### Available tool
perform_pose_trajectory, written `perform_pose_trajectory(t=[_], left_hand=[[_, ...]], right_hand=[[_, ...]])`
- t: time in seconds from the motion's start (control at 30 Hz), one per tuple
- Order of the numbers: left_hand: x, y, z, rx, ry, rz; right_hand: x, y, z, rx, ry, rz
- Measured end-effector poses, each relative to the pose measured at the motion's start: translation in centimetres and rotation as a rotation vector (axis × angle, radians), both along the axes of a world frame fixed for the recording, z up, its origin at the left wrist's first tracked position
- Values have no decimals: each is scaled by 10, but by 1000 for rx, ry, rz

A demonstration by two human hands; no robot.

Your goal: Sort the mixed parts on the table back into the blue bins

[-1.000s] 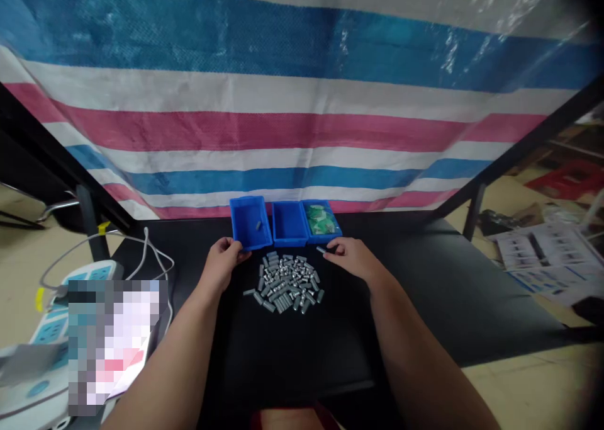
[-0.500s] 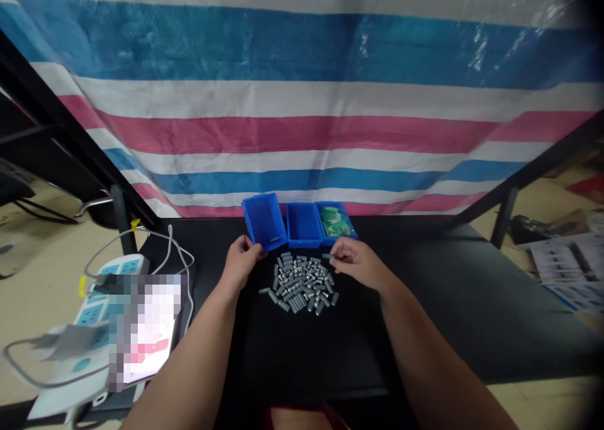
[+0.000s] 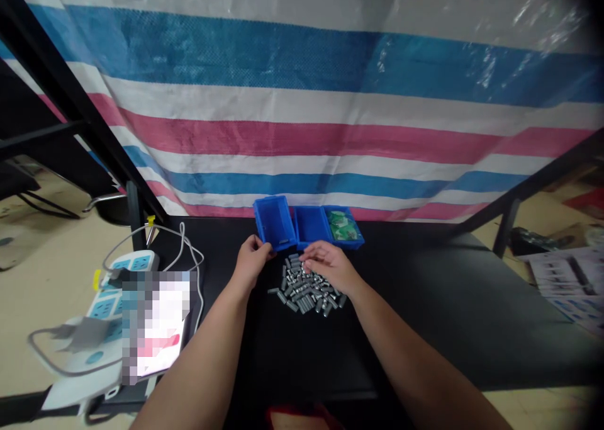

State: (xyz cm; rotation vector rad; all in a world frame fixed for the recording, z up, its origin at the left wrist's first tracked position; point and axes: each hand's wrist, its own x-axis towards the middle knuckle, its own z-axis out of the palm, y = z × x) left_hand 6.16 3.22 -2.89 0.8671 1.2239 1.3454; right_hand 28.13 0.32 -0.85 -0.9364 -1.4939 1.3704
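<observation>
My left hand (image 3: 253,255) pinches the near left corner of the left blue bin (image 3: 274,221), which is tilted and has a small grey piece near its lower edge. My right hand (image 3: 329,264) is over the upper part of a pile of small grey metal cylinders (image 3: 306,289), its fingers curled; whatever is between its fingertips is too small to make out. Behind the hand stands the middle blue bin (image 3: 311,222). Next to it on the right, another blue bin (image 3: 359,240) holds green packets (image 3: 343,226).
On the left lie a white power strip (image 3: 106,304), white cables (image 3: 201,291) and a lit, partly blurred screen (image 3: 163,329). A striped sheet (image 3: 302,140) hangs behind the black table (image 3: 425,304), with black frame bars at both sides.
My right hand has moved left from beside the pile to above it; the grey cylinder seen at its fingertips no longer shows. The whole view has shifted slightly. My left hand stays at the bin corner.
</observation>
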Motion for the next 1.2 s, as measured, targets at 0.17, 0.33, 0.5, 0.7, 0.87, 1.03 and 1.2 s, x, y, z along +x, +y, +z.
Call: perform_pose_trajectory(t=[0.17, 0.33, 0.5, 0.7, 0.87, 1.03, 1.2], left_hand=[[-1, 0, 1, 3, 20, -11], [-1, -2, 6, 16, 37, -6], [-1, -3, 7, 23, 33, -4], [-2, -1, 4, 28, 52, -2], [-1, -2, 6, 26, 64, -7], [0, -3, 9, 15, 66, -11], [0, -2, 8, 11, 51, -4]], right_hand=[[31, -4, 5, 167, -327, -53], [61, -3, 16, 248, -641, -62], [82, -5, 18, 111, -794, -12], [79, -5, 10, 26, -761, -16], [66, -2, 1, 160, -892, -137], [60, -3, 1, 251, -922, -160], [60, -8, 12, 272, -818, -142]])
